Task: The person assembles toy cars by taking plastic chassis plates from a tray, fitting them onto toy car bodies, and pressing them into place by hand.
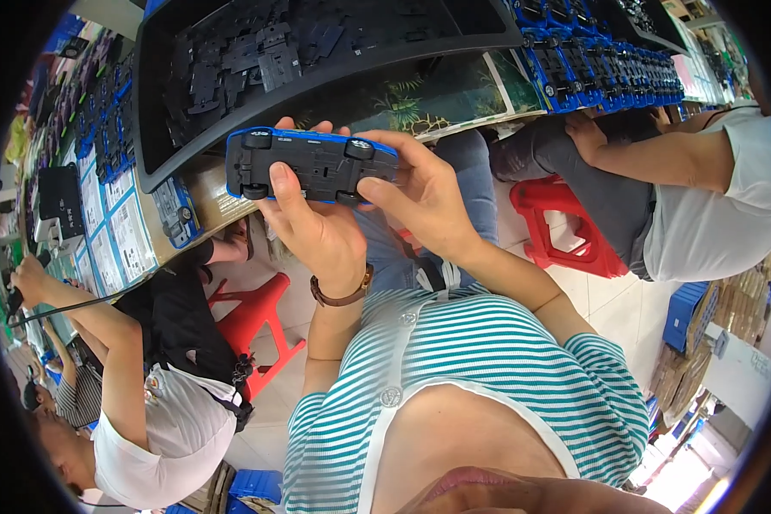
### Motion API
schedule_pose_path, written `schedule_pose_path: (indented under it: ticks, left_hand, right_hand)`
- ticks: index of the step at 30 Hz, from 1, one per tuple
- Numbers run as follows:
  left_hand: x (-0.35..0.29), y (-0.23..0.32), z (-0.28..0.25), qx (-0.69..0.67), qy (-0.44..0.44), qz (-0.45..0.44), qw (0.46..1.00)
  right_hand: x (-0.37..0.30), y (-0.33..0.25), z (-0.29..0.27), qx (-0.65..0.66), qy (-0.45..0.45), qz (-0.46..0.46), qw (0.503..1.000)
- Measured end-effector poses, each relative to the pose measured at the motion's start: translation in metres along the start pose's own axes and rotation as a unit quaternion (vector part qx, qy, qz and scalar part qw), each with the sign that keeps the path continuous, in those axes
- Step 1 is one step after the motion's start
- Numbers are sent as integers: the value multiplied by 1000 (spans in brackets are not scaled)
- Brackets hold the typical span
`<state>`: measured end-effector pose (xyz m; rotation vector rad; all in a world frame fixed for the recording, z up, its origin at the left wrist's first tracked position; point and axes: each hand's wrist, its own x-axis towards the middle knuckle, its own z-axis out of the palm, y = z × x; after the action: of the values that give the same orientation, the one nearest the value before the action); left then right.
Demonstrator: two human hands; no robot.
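Both my hands hold a toy car [321, 167] upside down above the table's near edge. Its black underside and wheels face up, and a blue body shows around the rim. My left hand [321, 236] supports it from below, with the thumb pressed on the black base. At the car's right end, my right hand [428, 201] grips it between thumb and fingers. Just beyond is a large black tray [334, 83] with many loose flat black plastic parts [270, 64] in it.
Another blue car [176, 212] lies left of the tray, beside printed sheets [116, 236]. Rows of upturned blue cars [587, 77] stand at the far right. Seated co-workers flank me, near red stools [565, 223]. A blue crate [687, 315] is behind the right one.
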<state>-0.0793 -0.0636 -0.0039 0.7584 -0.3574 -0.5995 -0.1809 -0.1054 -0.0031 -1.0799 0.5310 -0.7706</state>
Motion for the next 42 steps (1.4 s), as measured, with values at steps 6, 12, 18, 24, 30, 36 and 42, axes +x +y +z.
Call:
schedule_pose_path:
  ticks: [6,12,18,24,30,36,42]
  left_hand:
    - [3,8,-6,-47,47,-14,998]
    - [0,5,-1,-19,42,14,999]
    - [-3,2,-2,6,35,38,999]
    - [4,4,-7,-23,67,7,997]
    - [-5,0,0,-24,28,2,999]
    - [-13,-7,10,7,10,16,1000]
    - [-15,-15,8,6,-22,64,998]
  right_hand:
    - [-5,3,-12,35,27,-38,998]
    - [-6,8,-9,-199,63,-207,956]
    - [-5,9,-12,-140,55,-153,977]
    - [-14,10,-33,-407,17,-374,833]
    - [-10,4,-36,-65,20,-13,998]
    - [0,-4,-20,-29,-12,22,999]
    - [-5,3,-19,24,23,10,999]
